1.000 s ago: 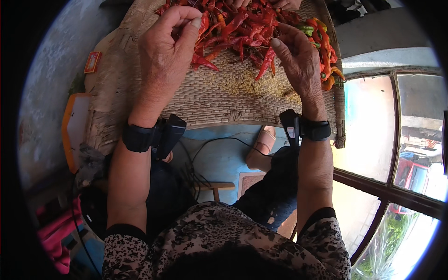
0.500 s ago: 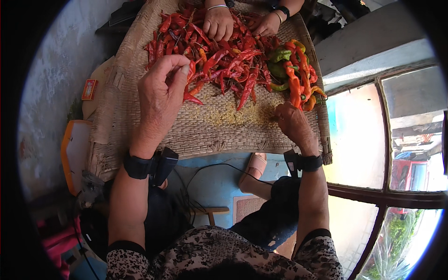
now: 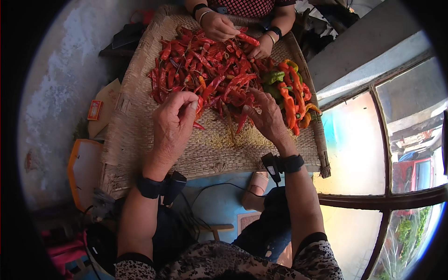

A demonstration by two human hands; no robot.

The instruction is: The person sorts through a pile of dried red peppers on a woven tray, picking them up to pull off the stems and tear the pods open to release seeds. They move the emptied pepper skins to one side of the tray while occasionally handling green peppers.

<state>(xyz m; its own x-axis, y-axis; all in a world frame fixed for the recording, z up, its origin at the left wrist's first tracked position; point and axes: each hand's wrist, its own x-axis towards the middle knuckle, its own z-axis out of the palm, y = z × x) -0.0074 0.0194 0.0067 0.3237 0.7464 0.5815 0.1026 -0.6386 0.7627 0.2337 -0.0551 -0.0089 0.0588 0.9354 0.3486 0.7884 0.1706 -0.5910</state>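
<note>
My left hand point(image 3: 173, 128) is closed in a pinch over the near left side of a heap of red chili peppers point(image 3: 205, 60). A red chili pepper point(image 3: 199, 108) shows at its thumb tip, partly hidden by the fingers. My right hand point(image 3: 269, 120) is at the heap's near right edge, thumb and fingers apart around the peppers there. Pale yellow seeds point(image 3: 224, 141) lie scattered between my hands on the woven tray point(image 3: 135, 149). Right of my right hand sits a smaller pile of fresh orange, red and green peppers point(image 3: 290, 100).
Across the tray, another person's hands point(image 3: 218, 27) hold a long red chili point(image 3: 248, 39). A small red box point(image 3: 94, 110) lies on cardboard at the left, above an orange-rimmed panel point(image 3: 86, 172). A framed window point(image 3: 354, 144) stands to the right; cables point(image 3: 205, 186) hang below.
My right hand has moved left from beside the fresh peppers to the red heap, its fingers spreading. My left hand has come slightly nearer. The other person now lifts a red chili.
</note>
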